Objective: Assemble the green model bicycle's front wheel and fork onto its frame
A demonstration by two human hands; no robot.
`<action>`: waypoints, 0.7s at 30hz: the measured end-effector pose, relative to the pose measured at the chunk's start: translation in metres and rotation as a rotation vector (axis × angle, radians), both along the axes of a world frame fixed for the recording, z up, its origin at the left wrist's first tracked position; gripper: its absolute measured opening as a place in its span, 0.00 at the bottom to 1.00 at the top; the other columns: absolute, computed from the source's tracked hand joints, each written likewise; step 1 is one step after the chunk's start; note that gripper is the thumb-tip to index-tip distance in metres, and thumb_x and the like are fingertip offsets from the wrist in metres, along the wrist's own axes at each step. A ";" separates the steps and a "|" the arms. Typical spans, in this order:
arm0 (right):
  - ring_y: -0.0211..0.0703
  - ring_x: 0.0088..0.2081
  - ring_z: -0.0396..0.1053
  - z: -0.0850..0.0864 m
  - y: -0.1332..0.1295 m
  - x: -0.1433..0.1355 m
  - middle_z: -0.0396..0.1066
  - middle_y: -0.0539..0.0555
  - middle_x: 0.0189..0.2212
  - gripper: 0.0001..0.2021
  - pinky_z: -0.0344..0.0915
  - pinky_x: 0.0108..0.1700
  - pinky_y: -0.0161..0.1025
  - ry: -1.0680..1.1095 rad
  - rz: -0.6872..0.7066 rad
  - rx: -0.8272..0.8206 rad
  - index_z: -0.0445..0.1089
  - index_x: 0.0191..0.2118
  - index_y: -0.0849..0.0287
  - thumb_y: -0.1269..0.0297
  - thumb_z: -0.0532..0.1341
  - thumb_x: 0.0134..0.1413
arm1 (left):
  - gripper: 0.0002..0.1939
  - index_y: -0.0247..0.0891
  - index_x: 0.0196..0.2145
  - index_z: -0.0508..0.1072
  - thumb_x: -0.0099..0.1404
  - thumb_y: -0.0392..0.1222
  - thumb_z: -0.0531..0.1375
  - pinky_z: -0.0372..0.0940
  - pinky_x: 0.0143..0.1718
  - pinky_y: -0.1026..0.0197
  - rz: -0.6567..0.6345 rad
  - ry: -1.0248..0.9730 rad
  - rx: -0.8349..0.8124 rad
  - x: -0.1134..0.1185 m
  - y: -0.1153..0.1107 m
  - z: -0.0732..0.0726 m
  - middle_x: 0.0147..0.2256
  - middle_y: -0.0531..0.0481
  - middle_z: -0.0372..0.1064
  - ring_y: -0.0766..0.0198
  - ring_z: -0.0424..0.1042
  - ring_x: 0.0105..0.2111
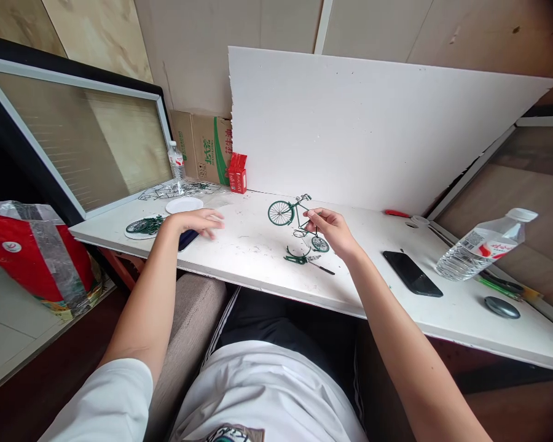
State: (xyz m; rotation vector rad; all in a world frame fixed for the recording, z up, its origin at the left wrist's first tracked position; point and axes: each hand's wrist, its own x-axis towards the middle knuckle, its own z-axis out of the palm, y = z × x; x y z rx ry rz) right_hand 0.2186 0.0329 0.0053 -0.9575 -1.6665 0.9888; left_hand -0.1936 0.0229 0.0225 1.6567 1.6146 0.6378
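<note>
My right hand (pixel 329 227) pinches the frame of a small green model bicycle (pixel 281 212), holding it up over the white table. One spoked wheel is at its left, and another small wheel (pixel 320 244) shows just below my fingers. Under the bicycle, loose green parts (pixel 295 259) lie beside a thin dark tool (pixel 326 270). To the left, my left hand (pixel 201 222) hovers with its fingers apart and slightly blurred, holding nothing. Beneath it is a dark flat object (pixel 187 239). A plate of green parts (pixel 144 227) rests near the table's left end, close to a white plate (pixel 184 205).
A phone (pixel 412 273), a large water bottle (pixel 486 245) and a dark mouse-like object (pixel 502 307) occupy the right side. Black part frames (pixel 166 191), a small bottle (pixel 176 161), a red box (pixel 238 174) and a carton (pixel 203 147) stand at the back left. A white board (pixel 350 129) leans behind.
</note>
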 end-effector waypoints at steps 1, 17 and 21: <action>0.42 0.35 0.72 0.000 0.000 0.000 0.72 0.51 0.28 0.26 0.68 0.42 0.41 0.001 0.005 0.002 0.79 0.44 0.56 0.36 0.67 0.58 | 0.40 0.40 0.52 0.78 0.44 0.60 0.77 0.72 0.40 0.57 -0.113 -0.111 -0.056 0.010 -0.001 0.001 0.52 0.35 0.79 0.49 0.84 0.39; 0.45 0.37 0.72 -0.008 0.000 -0.006 0.76 0.54 0.31 0.26 0.67 0.41 0.40 -0.131 0.051 -0.049 0.78 0.41 0.56 0.34 0.65 0.60 | 0.28 0.33 0.47 0.81 0.55 0.53 0.78 0.71 0.52 0.53 -0.395 -0.826 -0.101 0.120 0.035 -0.078 0.53 0.31 0.79 0.51 0.82 0.47; 0.44 0.39 0.72 -0.011 -0.001 -0.009 0.78 0.55 0.35 0.26 0.67 0.43 0.41 -0.172 0.118 -0.074 0.78 0.42 0.57 0.36 0.66 0.59 | 0.25 0.34 0.46 0.82 0.54 0.47 0.79 0.70 0.54 0.52 -0.415 -0.838 -0.099 0.125 0.038 -0.085 0.49 0.37 0.80 0.54 0.82 0.45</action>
